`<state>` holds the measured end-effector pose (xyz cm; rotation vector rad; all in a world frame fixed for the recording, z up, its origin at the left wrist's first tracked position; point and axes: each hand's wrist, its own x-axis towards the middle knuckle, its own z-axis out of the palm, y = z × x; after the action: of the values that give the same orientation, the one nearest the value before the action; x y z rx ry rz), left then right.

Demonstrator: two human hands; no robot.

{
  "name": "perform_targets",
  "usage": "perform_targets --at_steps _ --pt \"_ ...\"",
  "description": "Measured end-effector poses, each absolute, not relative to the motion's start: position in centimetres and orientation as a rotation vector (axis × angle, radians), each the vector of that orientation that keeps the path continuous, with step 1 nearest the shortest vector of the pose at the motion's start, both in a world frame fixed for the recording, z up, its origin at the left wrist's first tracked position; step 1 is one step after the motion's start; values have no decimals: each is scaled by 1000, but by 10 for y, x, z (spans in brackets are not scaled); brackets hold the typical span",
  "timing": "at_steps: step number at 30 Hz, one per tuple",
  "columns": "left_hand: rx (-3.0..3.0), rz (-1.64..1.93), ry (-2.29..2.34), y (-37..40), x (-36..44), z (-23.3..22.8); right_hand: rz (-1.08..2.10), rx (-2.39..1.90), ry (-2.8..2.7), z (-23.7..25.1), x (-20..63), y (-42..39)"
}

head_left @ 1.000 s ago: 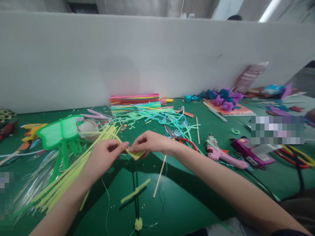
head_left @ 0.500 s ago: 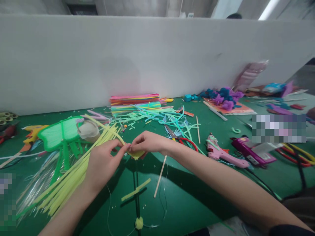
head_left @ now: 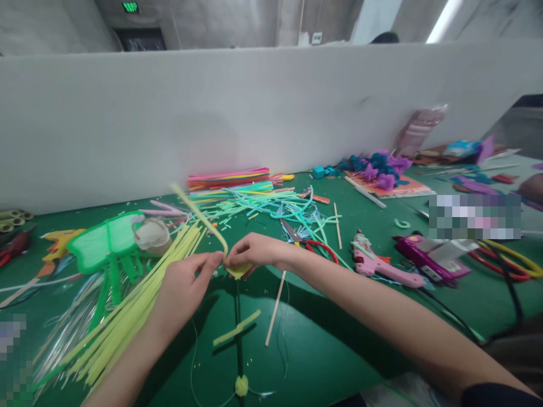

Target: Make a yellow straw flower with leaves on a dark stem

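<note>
Left hand pinching yellow stem, its loose end now swung up. Right hand pinching yellow petal, beside scissors. Wrapping going on.

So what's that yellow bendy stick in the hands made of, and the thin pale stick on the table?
The yellow strip pinched between the left hand and right hand looks like a fuzzy pipe cleaner: matte and soft-edged, and it bends in a curve, probably over a wire core. The thin pale stick looks like bare wood or bamboo: straight, stiff, tan, no shine.
</note>
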<state>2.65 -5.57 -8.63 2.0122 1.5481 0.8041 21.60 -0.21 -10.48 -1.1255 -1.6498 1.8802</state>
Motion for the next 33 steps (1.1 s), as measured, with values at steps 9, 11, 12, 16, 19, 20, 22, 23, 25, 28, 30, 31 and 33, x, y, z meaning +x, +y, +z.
perform_targets --at_steps 9,11,12,16,19,20,22,23,25,28,30,31,33 --pt "1871 724 1256 -50 23 -94 1947 -1174 -1575 -110 224 0" --pt "1792 677 1242 -50 23 -99 2031 -1128 -1532 -112 225 -5" --pt "1737 661 1240 -50 22 -101 2071 -1108 -1504 -113 226 -7" --pt "1561 697 1259 -46 21 -107 2013 -1058 -1524 -113 233 -10" --pt "1500 720 1262 -43 21 -106 1855 -992 -1679 -111 237 -11" --pt "1491 727 1262 -43 21 -106 1824 -981 -1713 -111 238 -11" --pt "1474 739 1260 -43 21 -107 1806 -976 -1730 -112 237 -11" --pt "1467 744 1260 -43 21 -108 1809 -974 -1726 -112 237 -12" --pt "1458 751 1264 -44 21 -110 1811 -974 -1718 -114 237 -12" --pt "1451 759 1258 -44 21 -112 1794 -990 -1723 -116 237 -12" --pt "1427 768 1270 -44 22 -111 1785 -985 -1740 -116 237 -12" --pt "1417 769 1277 -44 23 -111 1780 -977 -1752 -116 237 -13" --pt "1424 769 1285 -44 25 -109 1771 -968 -1762 -115 236 -13"
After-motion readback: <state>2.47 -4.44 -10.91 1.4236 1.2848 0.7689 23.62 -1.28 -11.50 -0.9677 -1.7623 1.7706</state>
